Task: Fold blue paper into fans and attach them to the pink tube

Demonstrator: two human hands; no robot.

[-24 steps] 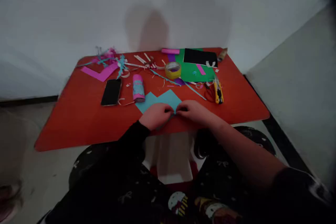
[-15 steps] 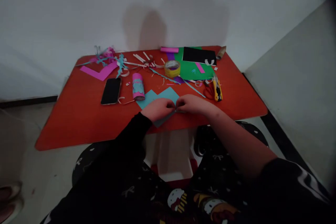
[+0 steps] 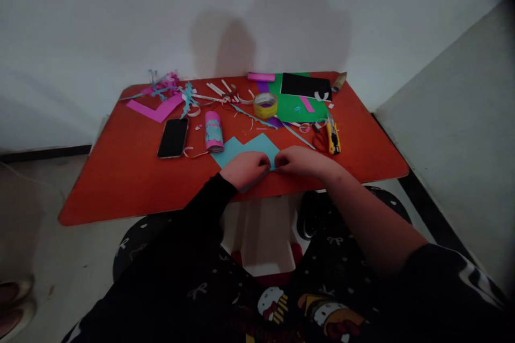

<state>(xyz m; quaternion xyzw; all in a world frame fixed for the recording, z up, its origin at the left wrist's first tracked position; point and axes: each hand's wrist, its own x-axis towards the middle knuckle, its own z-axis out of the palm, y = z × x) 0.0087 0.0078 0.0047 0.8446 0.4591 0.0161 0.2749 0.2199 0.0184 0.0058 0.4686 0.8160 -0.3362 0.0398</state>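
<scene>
A sheet of light blue paper (image 3: 261,143) lies at the table's front edge, partly under my hands. My left hand (image 3: 247,167) rests over its left part, thumb and fingers pinched on the near edge. Close beside it, my right hand (image 3: 300,162) pinches the same paper at its right side. A small gap separates the fingertips, with a bit of blue paper showing between them. Just left of the sheet stands a pink paper tube (image 3: 213,131) with a blue wavy band. The exact fold under my fingers is hidden.
On the red table (image 3: 120,187) lie a phone (image 3: 173,138), a yellow tape roll (image 3: 265,105), a yellow box cutter (image 3: 333,136) and red-handled scissors (image 3: 319,141). Green paper (image 3: 295,110), a black sheet (image 3: 306,86), a pink paper angle (image 3: 156,112) and scraps are spread behind.
My right hand has shifted slightly right, so the fingertips are a little farther apart. The near part of the blue paper sits flatter. The view has moved slightly.
</scene>
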